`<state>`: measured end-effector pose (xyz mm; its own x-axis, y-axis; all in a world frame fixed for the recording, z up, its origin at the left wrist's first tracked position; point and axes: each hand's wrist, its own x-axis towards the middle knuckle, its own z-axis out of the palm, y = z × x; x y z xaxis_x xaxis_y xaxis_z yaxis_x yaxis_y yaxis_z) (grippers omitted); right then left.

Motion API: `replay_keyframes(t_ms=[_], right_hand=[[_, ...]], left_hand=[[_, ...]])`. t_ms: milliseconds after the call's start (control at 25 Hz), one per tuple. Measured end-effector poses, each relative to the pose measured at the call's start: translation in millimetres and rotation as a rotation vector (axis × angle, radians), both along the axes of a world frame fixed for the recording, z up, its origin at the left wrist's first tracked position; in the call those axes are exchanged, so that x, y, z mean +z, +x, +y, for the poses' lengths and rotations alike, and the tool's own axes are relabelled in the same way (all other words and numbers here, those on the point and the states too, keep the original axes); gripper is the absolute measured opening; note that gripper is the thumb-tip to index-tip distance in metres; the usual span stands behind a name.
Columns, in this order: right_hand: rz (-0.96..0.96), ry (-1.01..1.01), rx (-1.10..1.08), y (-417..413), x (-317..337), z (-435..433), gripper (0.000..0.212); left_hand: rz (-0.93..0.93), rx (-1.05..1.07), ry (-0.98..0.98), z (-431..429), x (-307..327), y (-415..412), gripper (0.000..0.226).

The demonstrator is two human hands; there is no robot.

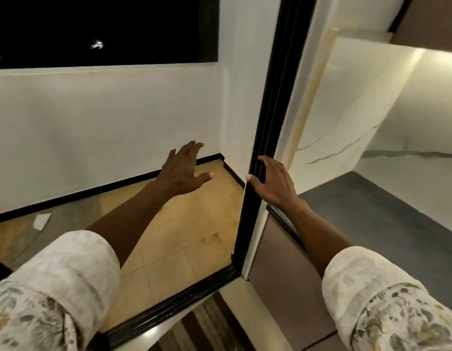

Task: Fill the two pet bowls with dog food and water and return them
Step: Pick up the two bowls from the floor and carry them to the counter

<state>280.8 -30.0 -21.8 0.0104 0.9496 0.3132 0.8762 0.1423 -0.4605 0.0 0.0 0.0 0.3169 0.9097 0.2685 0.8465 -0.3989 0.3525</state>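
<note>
At the doorway: black door frame (266, 138) runs top to bottom through the middle of the view, a black threshold track (174, 307) meeting it at floor level
Left hand (184, 171): reaches forward past the frame, palm down, fingers spread and thumb out, holding nothing; it hangs over the tan tiled floor (184, 239), near the corner where the black skirting (80, 196) turns
Right hand (273, 183): laid on the edge of the door frame, thumb on the near left face, fingers draped over the right side (a loose hold, not a clenched one, and nothing else in it)
Sleeves: both forearms bare, with pale floral cuffs rolled back, left sleeve (55, 282) and right sleeve (387, 300) low in the view
Beyond the frame, left: white wall (106, 117) under a dark window opening (106, 29); one small white scrap (41, 221) lies on the floor close to the skirting, what it is cannot be told
Right of the frame: grey counter surface (387, 206) backed by a white veined slab (409, 127), lit from above
Near floor: striped mat (209, 328) just inside the threshold
Pet bowls: neither bowl shows anywhere in this view, nor any dog food or water, so their place cannot be told
</note>
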Motion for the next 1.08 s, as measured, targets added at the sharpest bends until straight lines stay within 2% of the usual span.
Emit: replay_keyframes(t_ms=[240, 600, 840, 1080], right_hand=[[0.007, -0.109, 0.217, -46, -37, 85, 0.069], [0.017, -0.229, 0.466, -97, -86, 203, 0.067], [-0.001, -0.300, 0.540, -160, -124, 281, 0.069], [-0.016, -0.378, 0.550, -239, -158, 381, 0.069]], left_hand=[[0.042, 0.215, -0.117, 32, -35, -37, 0.093], [-0.044, 0.478, -0.217, 74, -71, -79, 0.093], [-0.100, 0.588, -0.279, 130, -105, -133, 0.093], [-0.179, 0.625, -0.364, 225, -141, -208, 0.095]])
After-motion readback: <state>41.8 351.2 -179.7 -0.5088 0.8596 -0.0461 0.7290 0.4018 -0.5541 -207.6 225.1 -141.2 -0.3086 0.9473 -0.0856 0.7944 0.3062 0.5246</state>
